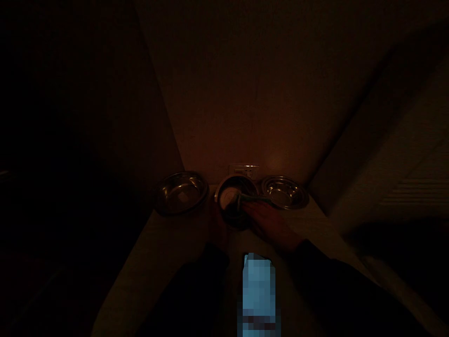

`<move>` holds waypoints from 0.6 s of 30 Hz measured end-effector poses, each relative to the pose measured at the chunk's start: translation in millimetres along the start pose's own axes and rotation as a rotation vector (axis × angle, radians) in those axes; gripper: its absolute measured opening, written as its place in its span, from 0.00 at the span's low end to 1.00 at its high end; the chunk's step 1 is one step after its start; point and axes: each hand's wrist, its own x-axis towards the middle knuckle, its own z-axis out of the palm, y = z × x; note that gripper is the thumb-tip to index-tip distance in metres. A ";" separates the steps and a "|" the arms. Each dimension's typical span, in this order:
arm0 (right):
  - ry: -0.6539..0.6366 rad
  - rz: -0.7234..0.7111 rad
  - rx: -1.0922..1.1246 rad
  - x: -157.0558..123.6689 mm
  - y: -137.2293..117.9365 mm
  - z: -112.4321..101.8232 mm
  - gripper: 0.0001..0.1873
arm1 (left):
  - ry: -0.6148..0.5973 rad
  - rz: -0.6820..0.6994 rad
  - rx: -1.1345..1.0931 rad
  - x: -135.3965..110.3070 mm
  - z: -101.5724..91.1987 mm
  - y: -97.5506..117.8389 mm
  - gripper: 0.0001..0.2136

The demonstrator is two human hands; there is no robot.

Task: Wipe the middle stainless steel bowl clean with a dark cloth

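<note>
The scene is very dark. A round metal bowl [231, 191] stands tilted in the middle of a pale surface. My right hand [270, 223] presses a greenish cloth [247, 202] into the bowl, fingers closed on the cloth. My left hand [218, 229] is at the bowl's left rim and seems to hold it; its fingers are hard to make out.
A larger steel bowl [180, 192] sits to the left and another steel bowl [285, 192] to the right. A small shiny object [243, 169] stands behind them against the wall. A blurred blue rectangle [258, 295] lies near me. Walls close in on both sides.
</note>
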 end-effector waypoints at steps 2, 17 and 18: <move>-0.057 0.003 -0.018 5.7 2.0 1.4 0.22 | -0.019 0.007 0.000 10.2 2.3 3.3 0.19; -0.213 0.120 0.534 58.3 -30.2 34.1 0.26 | 0.024 -0.046 0.103 45.2 -12.7 -17.9 0.18; -0.240 0.087 0.508 58.6 -26.5 32.6 0.27 | 0.040 -0.061 0.103 47.9 -13.5 -18.9 0.19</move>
